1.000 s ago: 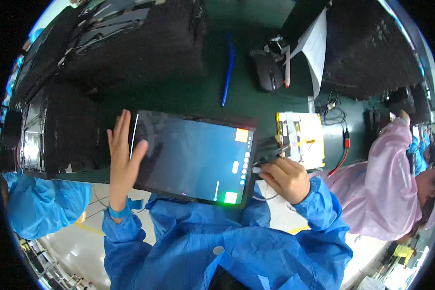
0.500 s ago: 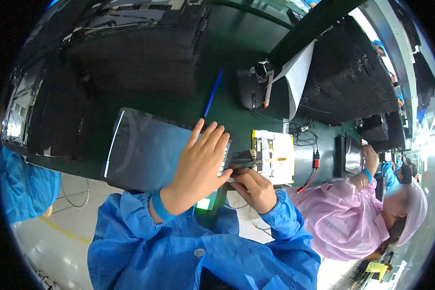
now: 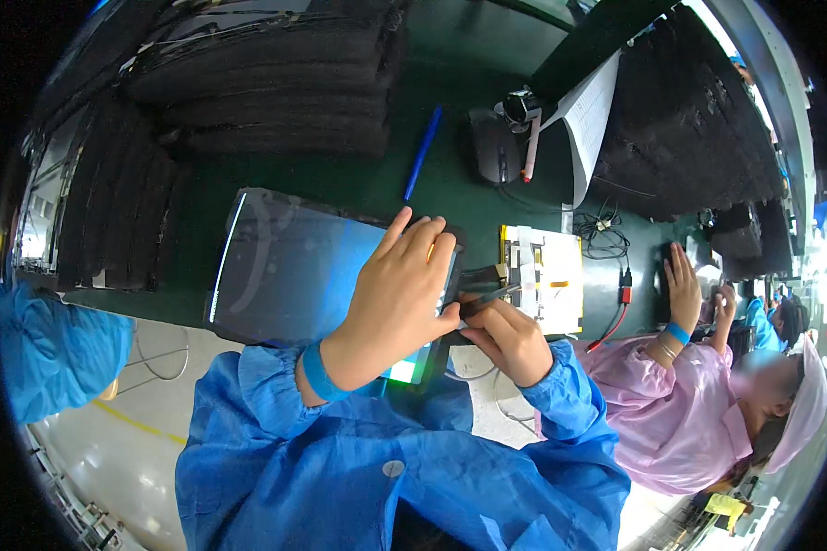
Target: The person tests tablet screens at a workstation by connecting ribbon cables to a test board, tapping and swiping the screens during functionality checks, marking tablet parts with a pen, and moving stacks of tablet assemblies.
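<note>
The tablet (image 3: 285, 275) lay at the near edge of the table (image 3: 450, 46). The left hand (image 3: 390, 298) was over the tablet's right part, the right hand (image 3: 507, 337) at its right edge. Behind the tablet were a pen (image 3: 423, 154) and a stack (image 3: 276, 101); behind it and rightward, a mouse (image 3: 493, 151) and a paper sheet (image 3: 590, 119). Right of the tablet lay a panel (image 3: 560, 289), then, farther right, a cable (image 3: 602, 243).

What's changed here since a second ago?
The left grip moved rightward from the tablet's left edge and now lies over its right part, beside the right grip. The co-worker's pink sleeve swung left, nearer the red connector. The right grip stayed by the tablet's right edge; pen and mouse stayed put.
</note>
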